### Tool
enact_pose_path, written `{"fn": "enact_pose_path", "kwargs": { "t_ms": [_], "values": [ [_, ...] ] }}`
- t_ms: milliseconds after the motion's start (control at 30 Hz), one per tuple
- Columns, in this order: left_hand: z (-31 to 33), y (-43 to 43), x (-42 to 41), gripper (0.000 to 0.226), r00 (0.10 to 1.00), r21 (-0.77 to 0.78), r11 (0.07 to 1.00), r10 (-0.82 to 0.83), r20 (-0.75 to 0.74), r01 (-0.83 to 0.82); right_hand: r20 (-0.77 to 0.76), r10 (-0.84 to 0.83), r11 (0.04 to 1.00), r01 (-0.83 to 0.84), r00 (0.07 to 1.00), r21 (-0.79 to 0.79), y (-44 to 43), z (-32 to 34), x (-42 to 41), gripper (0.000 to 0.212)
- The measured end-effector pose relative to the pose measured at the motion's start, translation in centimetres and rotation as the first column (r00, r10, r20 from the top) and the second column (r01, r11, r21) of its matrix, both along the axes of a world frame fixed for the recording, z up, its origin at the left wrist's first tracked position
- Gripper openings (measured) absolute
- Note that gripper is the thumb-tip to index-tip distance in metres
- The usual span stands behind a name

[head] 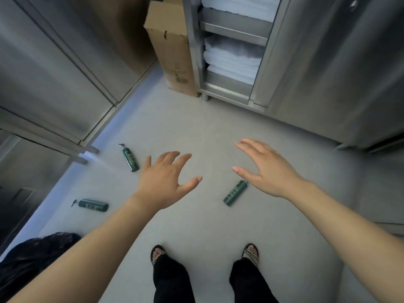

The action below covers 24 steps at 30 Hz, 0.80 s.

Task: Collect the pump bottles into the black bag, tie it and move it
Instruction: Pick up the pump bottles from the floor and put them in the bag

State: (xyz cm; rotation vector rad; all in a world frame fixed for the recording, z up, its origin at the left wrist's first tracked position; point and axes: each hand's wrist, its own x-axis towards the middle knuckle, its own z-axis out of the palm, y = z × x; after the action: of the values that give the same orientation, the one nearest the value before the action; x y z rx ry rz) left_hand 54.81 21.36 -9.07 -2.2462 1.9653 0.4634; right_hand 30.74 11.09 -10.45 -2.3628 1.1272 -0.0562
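from my screen i see steel cabinets filling the upper left and the right side of the frame, with doors closed. at the top centre stands an open shelf unit. it holds stacks of folded white towels on two levels, and the upper stack is cut by the frame edge. a tall cardboard box stands just beside it on the left. its top is out of frame, so i cannot tell what is inside.

the black bag lies in the lower left corner, partly covered by the left forearm and cut by the edge. i cannot make out its mouth or its content.

the left hand and the right hand hover at the centre, fingers spread and relaxed, holding nothing.

three green pump bottles lie on the grey floor, all outside the bag. the upper bottle is at centre left and the left bottle is below it, nearer the bag. the right bottle lies under the right hand, its pump end hidden behind the hand.
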Motion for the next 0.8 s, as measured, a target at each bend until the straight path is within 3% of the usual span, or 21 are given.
{"fn": "enact_pose_path", "kwargs": {
  "t_ms": [167,333,467,800],
  "values": [
    [-6.7,-2.6,3.1,0.076,0.988,0.010,0.989,-0.147,-0.052,0.148,-0.056,-0.246,0.969,0.244,0.968,-0.040,2.6,-7.4,1.9,0.070],
    [-18.0,-6.0,4.7,0.077,0.958,-0.042,0.960,-0.279,-0.071,0.277,-0.086,-0.455,0.891,0.452,0.887,-0.051,3.7,-19.6,4.1,0.076],
    [-30.9,-8.0,4.5,0.073,0.946,-0.073,0.948,-0.315,-0.077,0.310,-0.067,-0.513,0.858,0.514,0.856,-0.012,3.2,-32.4,4.5,0.071],
    [-64.5,-7.6,1.3,0.065,0.917,0.022,0.926,-0.371,-0.145,0.378,-0.063,-0.640,0.762,0.643,0.766,0.076,2.9,-64.7,1.1,0.074]
  ]
}}
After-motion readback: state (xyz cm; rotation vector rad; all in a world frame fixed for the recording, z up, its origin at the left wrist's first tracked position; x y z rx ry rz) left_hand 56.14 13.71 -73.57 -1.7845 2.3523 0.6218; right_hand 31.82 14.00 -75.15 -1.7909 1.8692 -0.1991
